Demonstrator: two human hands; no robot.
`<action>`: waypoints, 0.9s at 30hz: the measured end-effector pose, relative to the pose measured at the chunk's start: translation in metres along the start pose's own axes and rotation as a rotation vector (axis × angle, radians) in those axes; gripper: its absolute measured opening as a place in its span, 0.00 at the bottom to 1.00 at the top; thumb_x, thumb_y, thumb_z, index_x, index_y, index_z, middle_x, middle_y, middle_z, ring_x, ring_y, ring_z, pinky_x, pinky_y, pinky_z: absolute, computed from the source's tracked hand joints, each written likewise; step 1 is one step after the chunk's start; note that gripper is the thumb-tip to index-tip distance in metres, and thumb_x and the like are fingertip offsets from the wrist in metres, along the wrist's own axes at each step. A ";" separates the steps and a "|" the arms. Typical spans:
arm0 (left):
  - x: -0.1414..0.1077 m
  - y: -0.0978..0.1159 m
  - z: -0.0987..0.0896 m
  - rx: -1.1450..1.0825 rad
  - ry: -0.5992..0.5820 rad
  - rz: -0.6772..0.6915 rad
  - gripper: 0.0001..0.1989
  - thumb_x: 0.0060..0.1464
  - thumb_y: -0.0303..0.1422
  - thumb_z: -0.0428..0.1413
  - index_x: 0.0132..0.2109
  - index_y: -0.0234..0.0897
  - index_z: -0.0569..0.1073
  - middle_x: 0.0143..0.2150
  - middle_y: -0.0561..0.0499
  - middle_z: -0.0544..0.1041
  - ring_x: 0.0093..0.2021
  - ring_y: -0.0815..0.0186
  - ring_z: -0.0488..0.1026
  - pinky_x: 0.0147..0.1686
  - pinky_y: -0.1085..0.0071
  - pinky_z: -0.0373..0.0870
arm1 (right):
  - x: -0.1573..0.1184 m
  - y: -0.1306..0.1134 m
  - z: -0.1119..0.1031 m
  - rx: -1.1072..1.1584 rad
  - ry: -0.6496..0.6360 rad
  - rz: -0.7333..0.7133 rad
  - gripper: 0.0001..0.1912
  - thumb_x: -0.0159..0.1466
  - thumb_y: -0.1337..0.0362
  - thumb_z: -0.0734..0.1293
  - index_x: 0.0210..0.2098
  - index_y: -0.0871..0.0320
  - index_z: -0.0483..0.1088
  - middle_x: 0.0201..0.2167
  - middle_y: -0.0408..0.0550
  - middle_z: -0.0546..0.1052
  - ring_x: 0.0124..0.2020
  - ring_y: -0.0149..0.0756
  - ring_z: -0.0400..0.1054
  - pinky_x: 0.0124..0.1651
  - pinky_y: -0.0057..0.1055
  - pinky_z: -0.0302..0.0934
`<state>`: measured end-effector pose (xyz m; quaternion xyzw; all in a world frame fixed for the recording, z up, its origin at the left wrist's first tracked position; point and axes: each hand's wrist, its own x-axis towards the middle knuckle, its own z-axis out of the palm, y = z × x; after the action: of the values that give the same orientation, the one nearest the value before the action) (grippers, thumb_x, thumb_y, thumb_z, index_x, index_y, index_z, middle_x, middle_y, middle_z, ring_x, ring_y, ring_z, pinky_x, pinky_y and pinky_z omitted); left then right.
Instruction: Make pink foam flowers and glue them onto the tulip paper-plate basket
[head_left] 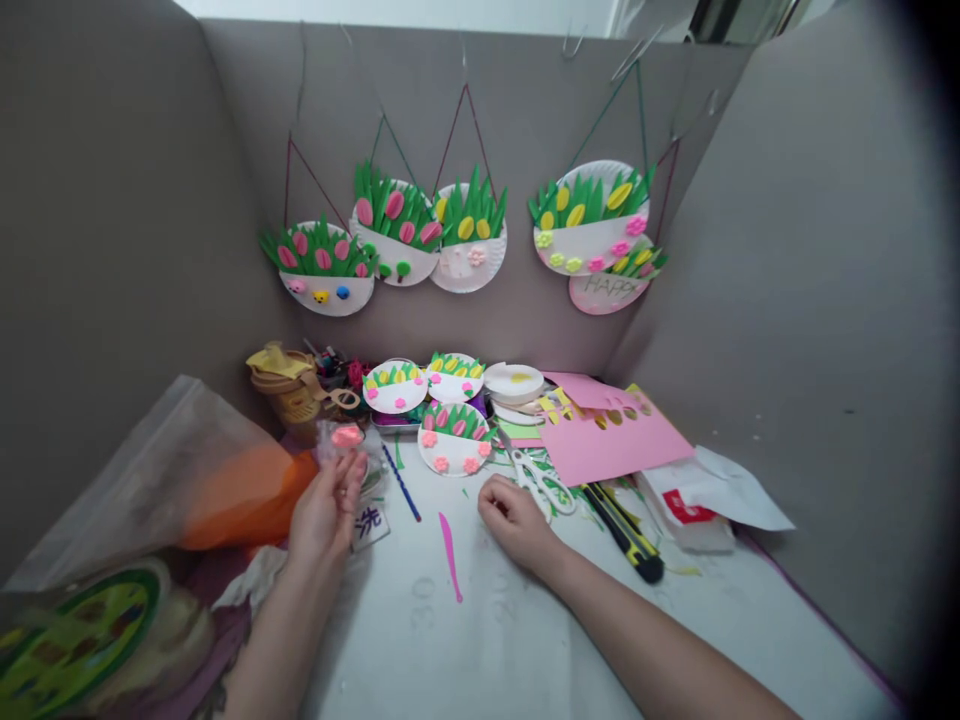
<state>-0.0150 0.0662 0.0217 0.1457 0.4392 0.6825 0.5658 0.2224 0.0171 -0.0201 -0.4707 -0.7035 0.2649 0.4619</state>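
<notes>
My left hand (328, 505) is raised on the left side, its fingers bent together at a small clear plastic bag (324, 440) with a coral-pink lump (346, 436) in it. The fingertips partly cover the bag's lower part. My right hand (514, 518) rests on the white table as a loose fist, and nothing shows in it. Between the hands lie a pink plastic clay knife (450, 558) and a dark blue stick (402, 484). White-handled scissors (541, 482) lie just behind my right hand. Three decorated paper-plate baskets (456, 455) lie beyond, with paper tulips and clay flowers.
Several similar plate baskets (466, 265) hang on the grey back partition. To the right are pink card (592, 455), a yellow-black box cutter (624, 535) and a white packet (686, 515). An orange-filled plastic bag (247, 490), a round green-lidded tub (90, 640) and a brown cup (289, 395) stand left.
</notes>
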 end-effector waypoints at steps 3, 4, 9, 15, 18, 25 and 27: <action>-0.004 -0.006 -0.001 0.089 -0.072 -0.125 0.07 0.59 0.23 0.48 0.37 0.31 0.70 0.39 0.43 0.78 0.39 0.67 0.78 0.32 0.78 0.76 | 0.000 -0.001 -0.001 0.006 0.034 0.036 0.09 0.58 0.72 0.59 0.22 0.57 0.62 0.24 0.41 0.65 0.27 0.31 0.60 0.30 0.27 0.54; -0.008 -0.009 -0.001 0.139 -0.127 -0.153 0.06 0.58 0.22 0.50 0.39 0.30 0.71 0.41 0.42 0.78 0.39 0.66 0.78 0.32 0.78 0.76 | 0.000 0.000 -0.003 0.017 0.066 0.068 0.09 0.58 0.71 0.60 0.22 0.57 0.62 0.24 0.41 0.66 0.27 0.32 0.61 0.31 0.28 0.54; -0.025 -0.021 0.000 0.308 -0.262 -0.164 0.08 0.54 0.24 0.55 0.43 0.30 0.72 0.42 0.42 0.78 0.35 0.67 0.78 0.30 0.77 0.75 | 0.017 0.023 -0.019 0.078 0.288 0.250 0.06 0.59 0.62 0.61 0.30 0.57 0.65 0.28 0.43 0.69 0.32 0.35 0.63 0.36 0.31 0.58; -0.021 -0.034 -0.006 0.384 -0.327 -0.122 0.15 0.45 0.34 0.63 0.39 0.32 0.73 0.32 0.49 0.76 0.28 0.71 0.73 0.28 0.76 0.71 | 0.058 0.052 -0.013 0.200 0.325 0.386 0.22 0.49 0.63 0.68 0.42 0.58 0.60 0.37 0.48 0.71 0.37 0.35 0.68 0.41 0.33 0.62; -0.018 -0.043 -0.010 0.423 -0.350 -0.073 0.20 0.41 0.41 0.64 0.39 0.32 0.72 0.31 0.50 0.75 0.26 0.71 0.72 0.28 0.74 0.70 | 0.069 0.060 -0.006 0.250 0.300 0.468 0.22 0.47 0.64 0.68 0.40 0.58 0.60 0.34 0.46 0.71 0.34 0.36 0.69 0.37 0.32 0.63; -0.013 -0.050 -0.017 0.615 -0.461 0.064 0.21 0.46 0.45 0.59 0.41 0.33 0.70 0.32 0.49 0.75 0.28 0.68 0.72 0.29 0.72 0.68 | 0.071 0.066 0.000 0.362 0.308 0.557 0.25 0.43 0.64 0.69 0.40 0.57 0.59 0.28 0.40 0.70 0.27 0.34 0.67 0.29 0.29 0.60; -0.013 -0.050 -0.017 0.641 -0.460 0.083 0.20 0.47 0.44 0.58 0.41 0.33 0.70 0.32 0.49 0.75 0.27 0.68 0.72 0.28 0.71 0.67 | 0.071 0.065 0.001 0.399 0.310 0.559 0.28 0.43 0.64 0.70 0.43 0.56 0.58 0.27 0.38 0.69 0.25 0.33 0.66 0.28 0.28 0.59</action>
<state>0.0096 0.0460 -0.0222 0.4816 0.4857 0.4825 0.5471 0.2390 0.1087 -0.0448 -0.5797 -0.4044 0.4383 0.5553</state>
